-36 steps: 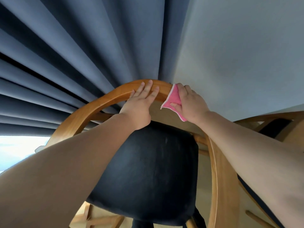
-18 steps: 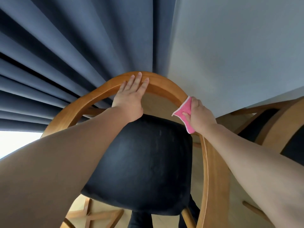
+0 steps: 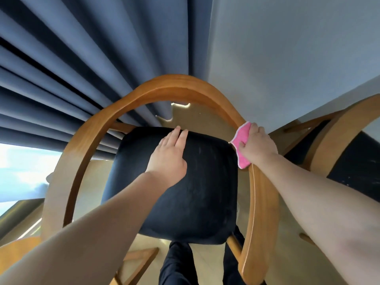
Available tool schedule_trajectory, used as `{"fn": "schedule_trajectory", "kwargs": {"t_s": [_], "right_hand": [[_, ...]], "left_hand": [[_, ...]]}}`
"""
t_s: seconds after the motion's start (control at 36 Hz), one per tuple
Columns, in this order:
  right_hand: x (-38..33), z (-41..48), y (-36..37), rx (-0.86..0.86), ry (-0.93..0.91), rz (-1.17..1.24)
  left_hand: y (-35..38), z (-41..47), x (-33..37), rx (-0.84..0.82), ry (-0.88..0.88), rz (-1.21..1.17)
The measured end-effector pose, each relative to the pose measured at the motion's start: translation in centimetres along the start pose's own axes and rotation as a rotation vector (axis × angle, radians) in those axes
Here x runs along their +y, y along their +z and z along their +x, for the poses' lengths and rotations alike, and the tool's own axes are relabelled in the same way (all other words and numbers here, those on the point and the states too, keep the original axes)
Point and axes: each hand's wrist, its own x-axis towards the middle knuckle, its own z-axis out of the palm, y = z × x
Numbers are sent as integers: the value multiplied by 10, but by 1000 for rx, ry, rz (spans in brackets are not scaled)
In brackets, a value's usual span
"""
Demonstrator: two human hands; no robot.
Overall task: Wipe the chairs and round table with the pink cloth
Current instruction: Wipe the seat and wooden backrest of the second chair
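Note:
A wooden chair (image 3: 127, 103) with a curved backrest and armrest rail stands right below me, its black padded seat (image 3: 197, 194) facing up. My right hand (image 3: 259, 145) presses the pink cloth (image 3: 241, 140) onto the right bend of the rail. My left hand (image 3: 170, 159) lies flat on the back part of the black seat, fingers together and holding nothing. The round table is out of view.
Dark blue curtains (image 3: 82, 58) hang behind the chair, next to a pale wall (image 3: 298, 48). A second wooden chair (image 3: 333, 145) with a black seat stands close on the right. My dark trouser legs (image 3: 178, 264) show under the seat. A bright window is at the left.
My right hand slid the pink cloth from the top of the backrest down along the right side of the rail. My left hand left the rail and came down onto the seat.

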Motion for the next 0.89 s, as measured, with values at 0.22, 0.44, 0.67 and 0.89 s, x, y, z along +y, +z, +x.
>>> {"fn": "schedule_trajectory", "kwargs": {"t_s": [0.22,0.44,0.67,0.89], "right_hand": [[12,-55,25,29,191,9],[20,-89,45,70,264,37],[26,-94,46,44,224,52],[33,-122,56,46,203,95]], "left_hand": [[1,-53,-8,-30,-13,-42],[5,-105,-14,-34,-61,-74],[15,-166,21,34,-250,-137],[27,-228,61,42,-367,-215]]}}
